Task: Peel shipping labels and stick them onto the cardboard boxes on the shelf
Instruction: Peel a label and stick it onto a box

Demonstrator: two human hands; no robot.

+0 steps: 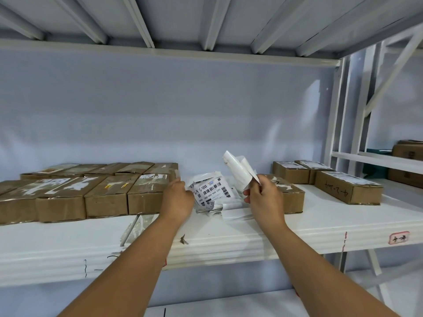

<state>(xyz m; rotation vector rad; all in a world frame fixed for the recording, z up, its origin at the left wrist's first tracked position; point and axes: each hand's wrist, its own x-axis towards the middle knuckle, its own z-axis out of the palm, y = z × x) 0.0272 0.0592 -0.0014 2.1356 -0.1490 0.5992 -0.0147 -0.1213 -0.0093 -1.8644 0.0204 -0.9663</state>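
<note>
Right hand (261, 193) is up off the shelf (320, 213), pinching a curled white label strip (240, 170), likely held clear for peeling. Left hand (177, 197) reaches into the label pile (212, 193), probably steadying it, though I cannot tell whether its fingers grip. Labels white, barcoded, crumpled, lying between tape-scarred cardboard boxes (105, 197) and labelled boxes (348, 186) at right.

A pale bluish wall (160, 110) fills the background. Overhead runs the ribbed white underside of an upper deck (146, 21). At right, past a white upright post (336, 110) and a diagonal brace (393, 72), a neighbouring rack (377, 160) carries brown cartons (407, 151) and something teal (375, 167). A red-bordered handwritten tag (399, 238) sits lower right.
</note>
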